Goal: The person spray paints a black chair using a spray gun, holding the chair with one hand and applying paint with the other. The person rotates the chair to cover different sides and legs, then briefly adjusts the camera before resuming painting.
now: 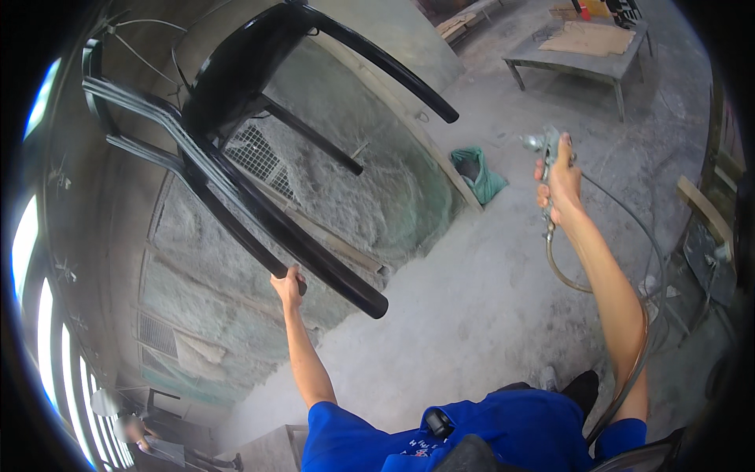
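Chair (252, 67) in left grip (289, 284); blue shirt (511, 421) bears small white lettering (425, 447).

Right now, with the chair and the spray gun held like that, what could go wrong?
The left hand grips the black chair by one leg, so the chair might twist or swing. If its surface is wet, which I can't tell, that bare grip could smear it. Beside the spray gun in the right hand, a looping dark hose might snag.

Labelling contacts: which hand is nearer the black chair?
Left. The left hand grips the chair by one leg; the right hand, holding a spray gun, is apart, farther right.
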Demonstrator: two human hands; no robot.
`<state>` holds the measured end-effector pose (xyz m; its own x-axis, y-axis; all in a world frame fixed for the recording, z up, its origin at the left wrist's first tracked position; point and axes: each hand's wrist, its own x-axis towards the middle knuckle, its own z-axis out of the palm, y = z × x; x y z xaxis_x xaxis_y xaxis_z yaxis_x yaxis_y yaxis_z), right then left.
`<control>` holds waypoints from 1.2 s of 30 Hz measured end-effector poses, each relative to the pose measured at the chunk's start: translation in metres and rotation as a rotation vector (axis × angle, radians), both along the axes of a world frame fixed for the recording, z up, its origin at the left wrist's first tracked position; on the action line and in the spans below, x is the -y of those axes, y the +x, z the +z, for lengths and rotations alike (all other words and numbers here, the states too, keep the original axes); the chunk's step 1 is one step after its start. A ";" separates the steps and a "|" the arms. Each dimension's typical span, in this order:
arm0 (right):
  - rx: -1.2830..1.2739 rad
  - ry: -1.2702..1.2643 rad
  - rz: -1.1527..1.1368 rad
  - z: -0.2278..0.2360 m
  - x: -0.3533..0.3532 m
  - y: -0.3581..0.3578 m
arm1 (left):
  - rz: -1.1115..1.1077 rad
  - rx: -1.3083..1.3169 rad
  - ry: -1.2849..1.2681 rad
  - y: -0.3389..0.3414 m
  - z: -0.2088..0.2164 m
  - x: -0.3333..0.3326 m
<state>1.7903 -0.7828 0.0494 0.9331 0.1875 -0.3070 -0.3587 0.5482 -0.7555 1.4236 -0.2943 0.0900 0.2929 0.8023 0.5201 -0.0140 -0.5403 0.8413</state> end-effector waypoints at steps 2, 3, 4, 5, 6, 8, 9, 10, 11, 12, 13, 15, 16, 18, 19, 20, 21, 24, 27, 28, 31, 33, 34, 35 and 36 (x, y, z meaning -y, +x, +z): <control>0.047 -0.096 -0.043 0.000 0.005 0.005 | 0.026 0.018 0.015 0.005 0.001 0.003; 0.025 -0.155 -0.063 0.007 0.006 0.008 | 0.045 0.036 0.025 0.006 0.002 0.004; 0.211 -0.128 -0.073 0.021 0.006 0.012 | 0.063 0.057 0.033 0.008 0.004 0.005; 0.354 -0.116 -0.084 0.039 0.010 0.018 | 0.049 0.055 0.033 0.009 0.006 0.006; 0.494 -0.108 -0.093 0.058 0.015 0.018 | 0.038 0.050 0.029 0.009 0.007 0.005; 0.840 0.022 -0.062 0.113 0.016 0.022 | 0.047 0.046 -0.024 0.009 0.010 0.003; 0.982 0.016 -0.058 0.141 0.017 0.019 | 0.024 0.049 0.008 0.008 0.010 0.002; 1.207 0.038 -0.062 0.169 0.017 0.015 | 0.033 0.059 0.010 0.008 0.010 0.001; 1.261 -0.027 -0.099 0.196 0.014 0.011 | 0.041 0.067 0.011 0.007 0.009 0.000; 1.394 -0.053 -0.130 0.221 0.009 0.009 | 0.055 0.069 0.004 0.005 0.008 -0.001; 1.439 -0.131 -0.125 0.244 0.007 0.010 | 0.067 0.071 -0.003 0.004 0.006 -0.002; 1.533 -0.263 -0.143 0.283 0.000 0.015 | 0.072 0.058 -0.023 0.000 0.003 -0.003; 1.581 -0.313 -0.170 0.299 -0.004 0.019 | 0.065 0.041 -0.035 -0.002 0.002 -0.004; 1.683 -0.348 -0.284 0.317 -0.015 0.028 | 0.072 0.015 -0.053 -0.007 0.001 -0.005; 1.647 -0.392 -0.328 0.320 -0.017 0.034 | 0.085 0.006 -0.055 -0.010 0.002 -0.006; 1.610 -0.437 -0.375 0.321 -0.018 0.039 | 0.083 -0.005 -0.062 -0.013 0.003 -0.007; 1.551 -0.517 -0.375 0.315 -0.019 0.043 | 0.113 -0.010 -0.059 -0.015 0.004 -0.009; 1.407 -0.551 -0.317 0.279 -0.028 0.042 | 0.133 -0.018 -0.061 -0.019 0.010 -0.014; 1.293 -0.240 -0.129 0.210 -0.053 0.018 | 0.158 -0.043 -0.085 -0.017 0.017 -0.020; 1.195 -0.123 -0.055 0.185 -0.067 0.009 | 0.183 -0.029 -0.086 -0.015 0.019 -0.021; 0.729 0.049 0.130 0.116 -0.118 -0.014 | 0.179 -0.052 -0.047 -0.012 0.021 -0.031; 0.509 0.130 0.214 0.088 -0.160 -0.020 | 0.112 0.047 0.087 -0.009 0.016 -0.039; 0.421 0.155 0.254 0.079 -0.180 -0.023 | 0.132 0.017 0.050 -0.009 0.015 -0.045; 0.311 0.160 0.282 0.074 -0.198 -0.024 | 0.177 0.017 0.031 -0.009 0.012 -0.050; 0.306 0.213 0.312 0.072 -0.216 -0.023 | 0.178 0.022 0.053 -0.008 0.010 -0.057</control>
